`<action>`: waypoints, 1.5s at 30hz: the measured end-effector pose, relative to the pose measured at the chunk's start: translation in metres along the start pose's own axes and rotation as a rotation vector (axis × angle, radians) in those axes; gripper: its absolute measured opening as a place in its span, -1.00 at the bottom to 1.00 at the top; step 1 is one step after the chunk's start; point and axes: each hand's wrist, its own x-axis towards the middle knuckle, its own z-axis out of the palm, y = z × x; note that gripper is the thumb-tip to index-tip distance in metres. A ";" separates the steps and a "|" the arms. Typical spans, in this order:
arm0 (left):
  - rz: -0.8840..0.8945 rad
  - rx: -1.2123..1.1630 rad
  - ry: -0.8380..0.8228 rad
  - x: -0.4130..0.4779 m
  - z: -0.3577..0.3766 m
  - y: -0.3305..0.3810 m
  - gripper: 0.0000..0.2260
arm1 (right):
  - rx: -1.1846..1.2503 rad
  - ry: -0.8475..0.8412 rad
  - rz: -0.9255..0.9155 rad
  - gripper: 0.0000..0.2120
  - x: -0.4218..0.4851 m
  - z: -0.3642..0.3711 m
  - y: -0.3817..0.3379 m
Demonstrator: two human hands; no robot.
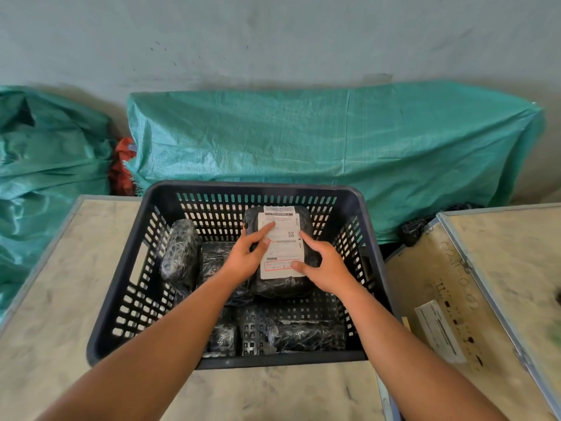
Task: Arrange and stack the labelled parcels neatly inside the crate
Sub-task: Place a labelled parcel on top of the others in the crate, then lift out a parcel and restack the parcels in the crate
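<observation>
A dark plastic crate (121, 299) with slotted walls stands on the table in front of me. Inside it, toward the back right, a black-wrapped parcel (282, 287) with a white shipping label lies face up. My left hand (246, 256) holds its left edge, index finger stretched across the label. My right hand (324, 265) grips its right side, thumb on the label's lower part. Another black parcel (180, 253) stands upright against the left wall. One more black parcel (212, 259) lies beside it. Other black parcels (309, 335) lie along the front wall.
The crate rests on a worn beige table (45, 314). A second beige panel with a sticker (440, 329) lies at the right. Green woven sacks (334, 141) line the wall behind, with a red bag (121, 165) between them and a black bag (416, 229) at the right.
</observation>
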 end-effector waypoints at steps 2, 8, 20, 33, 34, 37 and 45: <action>0.003 0.066 0.016 0.002 0.001 -0.005 -0.62 | -0.030 0.019 0.024 -0.21 0.000 0.005 0.003; -0.136 0.211 -0.017 0.006 0.007 -0.019 -0.41 | -0.156 -0.085 0.210 -0.01 0.002 0.022 0.018; -0.233 0.678 -0.355 0.001 0.004 -0.029 0.11 | -0.241 -0.151 0.084 0.08 0.005 0.018 0.031; -0.174 0.797 -0.256 -0.012 -0.004 -0.015 0.10 | -0.127 -0.126 0.156 0.01 0.006 0.001 0.013; -0.162 0.798 -0.240 -0.013 -0.007 -0.011 0.08 | -0.097 -0.121 0.151 0.02 0.003 -0.004 0.010; -0.121 0.787 -0.230 -0.016 -0.009 0.007 -0.11 | -0.112 -0.198 0.146 -0.02 -0.012 -0.022 0.001; -0.116 0.698 -0.645 -0.064 0.002 0.042 -0.58 | -0.385 -0.645 0.177 -0.59 -0.067 -0.041 -0.003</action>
